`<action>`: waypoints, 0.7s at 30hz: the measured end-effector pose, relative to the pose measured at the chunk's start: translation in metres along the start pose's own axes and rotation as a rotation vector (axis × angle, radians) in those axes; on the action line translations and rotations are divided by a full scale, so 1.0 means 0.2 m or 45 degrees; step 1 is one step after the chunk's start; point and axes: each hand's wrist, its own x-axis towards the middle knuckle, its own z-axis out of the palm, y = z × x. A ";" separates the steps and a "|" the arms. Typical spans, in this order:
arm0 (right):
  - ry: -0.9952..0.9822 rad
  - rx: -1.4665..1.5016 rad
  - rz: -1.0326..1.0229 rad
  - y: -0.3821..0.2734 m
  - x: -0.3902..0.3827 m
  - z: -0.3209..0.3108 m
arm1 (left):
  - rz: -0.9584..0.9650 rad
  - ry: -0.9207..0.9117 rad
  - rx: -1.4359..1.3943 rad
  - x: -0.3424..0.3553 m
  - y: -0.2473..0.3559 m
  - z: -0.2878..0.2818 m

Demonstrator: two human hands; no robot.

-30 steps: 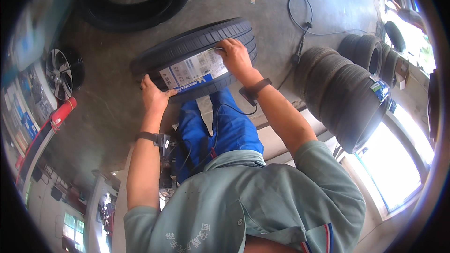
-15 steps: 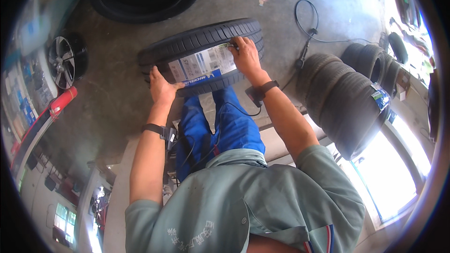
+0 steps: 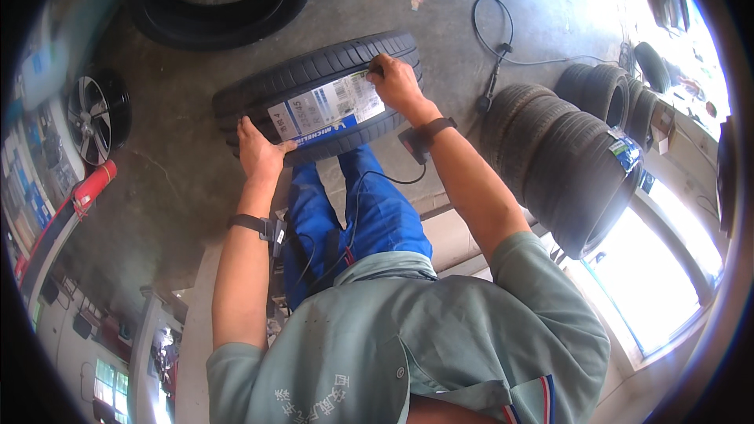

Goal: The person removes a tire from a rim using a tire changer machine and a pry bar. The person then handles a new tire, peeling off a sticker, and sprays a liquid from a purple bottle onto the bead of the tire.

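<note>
A black car tire (image 3: 330, 56) stands on its tread in front of my legs. A white, blue and grey paper label (image 3: 330, 106) lies across the tread. My left hand (image 3: 261, 148) grips the tire's left end, fingers over the tread and thumb at the label's lower left edge. At the label's upper right corner, my right hand (image 3: 397, 85) is closed, its fingertips bent and pinching the label's edge. Part of that corner is hidden beneath the fingers.
Another tire (image 3: 224, 27) lies flat beyond on the concrete floor. Several stacked tires (image 3: 550, 157) stand at the right, near an air hose (image 3: 493, 78). To the left are an alloy wheel (image 3: 94, 118) and a red cylinder (image 3: 96, 184).
The whole view has shifted slightly, so the surroundings sit farther left. My right fingers have curled more tightly at the label's corner; my left hand keeps its place on the tire.
</note>
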 end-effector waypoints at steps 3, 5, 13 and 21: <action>-0.026 -0.004 -0.054 -0.02 -0.01 0.00 | -0.024 0.001 -0.009 0.00 -0.02 -0.01; 0.011 -0.011 -0.136 -0.02 -0.03 -0.01 | -0.018 0.023 -0.016 -0.01 -0.03 0.00; -0.141 -0.245 -0.228 0.01 0.04 -0.07 | 0.017 0.050 0.000 -0.01 0.00 -0.02; -0.426 -0.610 -0.363 -0.04 0.10 -0.07 | -0.006 0.005 -0.017 -0.01 0.00 -0.03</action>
